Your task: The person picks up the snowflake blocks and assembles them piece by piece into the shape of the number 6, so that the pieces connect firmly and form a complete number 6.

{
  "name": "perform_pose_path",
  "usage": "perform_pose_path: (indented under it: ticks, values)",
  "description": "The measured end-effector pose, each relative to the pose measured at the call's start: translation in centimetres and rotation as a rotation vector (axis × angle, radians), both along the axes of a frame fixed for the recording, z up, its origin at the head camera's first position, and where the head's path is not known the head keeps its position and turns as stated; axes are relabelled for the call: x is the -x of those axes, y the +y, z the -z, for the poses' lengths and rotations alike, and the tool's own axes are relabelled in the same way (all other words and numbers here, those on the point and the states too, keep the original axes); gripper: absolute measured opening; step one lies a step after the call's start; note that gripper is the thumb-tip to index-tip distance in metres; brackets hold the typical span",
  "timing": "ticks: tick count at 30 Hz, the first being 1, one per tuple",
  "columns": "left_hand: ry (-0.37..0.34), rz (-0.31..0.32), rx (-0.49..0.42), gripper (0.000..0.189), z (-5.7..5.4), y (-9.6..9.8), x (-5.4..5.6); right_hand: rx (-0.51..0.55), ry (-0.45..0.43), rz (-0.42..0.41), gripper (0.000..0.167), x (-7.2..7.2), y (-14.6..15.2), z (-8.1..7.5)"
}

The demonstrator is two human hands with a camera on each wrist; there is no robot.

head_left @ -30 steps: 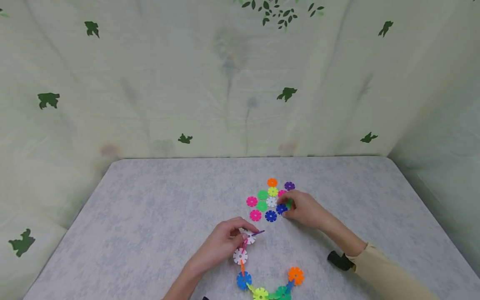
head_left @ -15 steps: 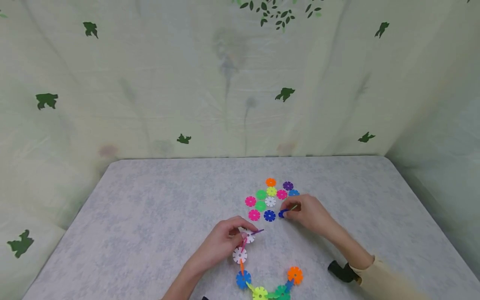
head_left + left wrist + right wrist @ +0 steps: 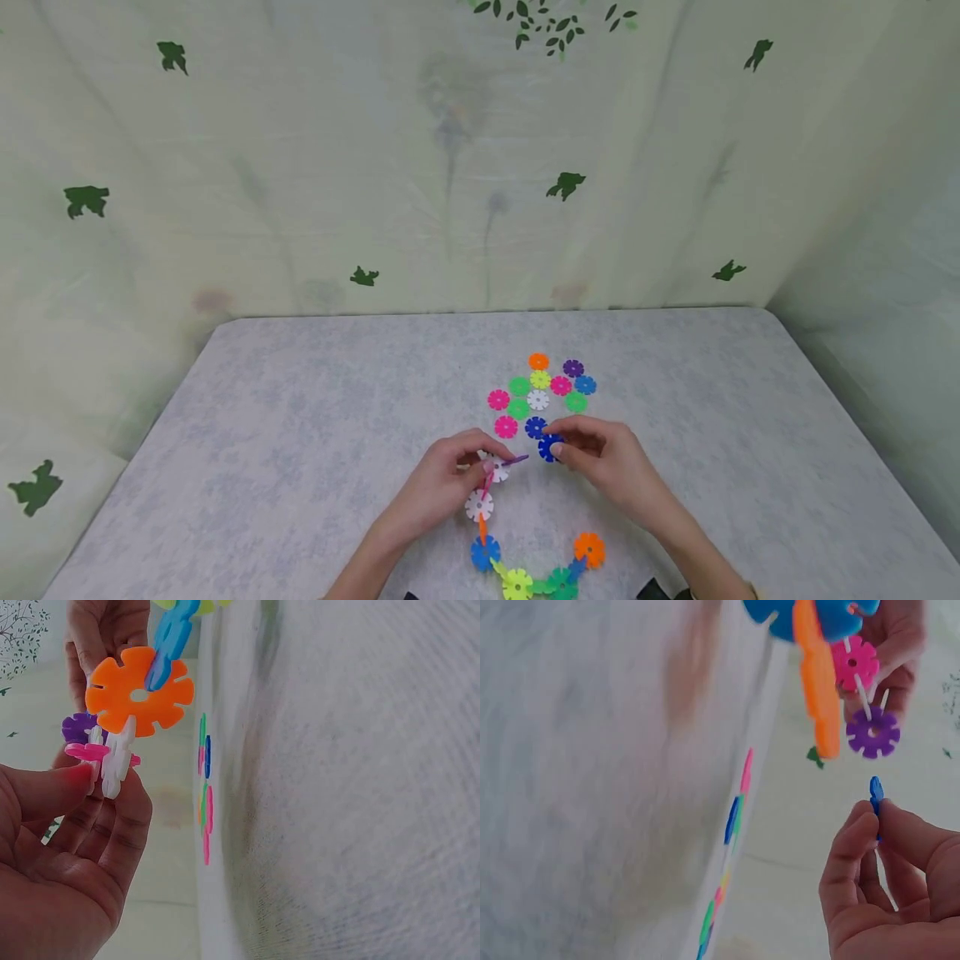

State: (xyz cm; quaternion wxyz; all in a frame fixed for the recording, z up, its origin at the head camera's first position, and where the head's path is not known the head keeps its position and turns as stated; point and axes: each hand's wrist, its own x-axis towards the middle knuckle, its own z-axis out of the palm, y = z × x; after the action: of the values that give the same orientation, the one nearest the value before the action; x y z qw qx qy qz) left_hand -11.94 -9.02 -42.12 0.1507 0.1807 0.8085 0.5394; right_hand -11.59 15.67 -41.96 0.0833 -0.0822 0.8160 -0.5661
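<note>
Notched discs (image 3: 547, 449) in both hands (image 3: 444, 477) (image 3: 617, 461)

I can read no text, label, brand, number or sign: not on the dark blue disc (image 3: 547, 452) in my right fingers (image 3: 583, 426), nor the linked chain (image 3: 517, 585), the loose discs (image 3: 537, 400) at its twelve o'clock, the tabletop (image 3: 337, 417) or the backdrop (image 3: 337, 167) at twelve beyond.
</note>
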Motion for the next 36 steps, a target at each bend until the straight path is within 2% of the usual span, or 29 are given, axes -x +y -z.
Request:
perform_pose_path:
  ticks: [7,11,18,22,25,27,29,32,36]
  values:
    - [0.017,0.006,-0.013,0.031,0.0,0.0,-0.1,0.043,-0.041,0.017,0.016,-0.8,-1.2,-0.3]
    - [0.042,0.021,-0.013,0.033,0.0,0.1,-0.2,0.041,-0.036,0.011,0.016,-1.0,-1.5,-0.2]
    - [0.083,0.014,-0.038,0.033,0.3,0.3,-0.4,-0.023,0.014,0.024,0.017,-1.4,-2.2,-0.1]
    - [0.073,0.008,-0.05,0.03,0.4,0.4,-0.5,-0.047,0.031,0.014,0.018,-1.4,-2.3,0.0]
    - [0.011,0.015,-0.067,0.025,0.5,0.4,-0.5,-0.048,0.02,-0.015,0.015,-1.1,-2.2,0.2]
    - [-0.055,0.03,-0.08,0.021,0.6,0.5,-0.4,-0.056,0.016,-0.049,0.015,-1.0,-2.1,0.4]
    - [-0.137,0.042,-0.087,0.018,0.8,0.6,-0.4,-0.073,0.014,-0.092,0.018,-1.0,-2.0,0.6]
    - [-0.216,0.041,-0.076,0.015,1.2,0.7,-0.3,-0.065,0.001,-0.142,0.025,-0.9,-2.1,0.8]
    - [-0.243,0.033,-0.044,0.01,1.6,0.7,-0.2,-0.031,-0.069,-0.139,0.028,-0.7,-2.1,0.8]
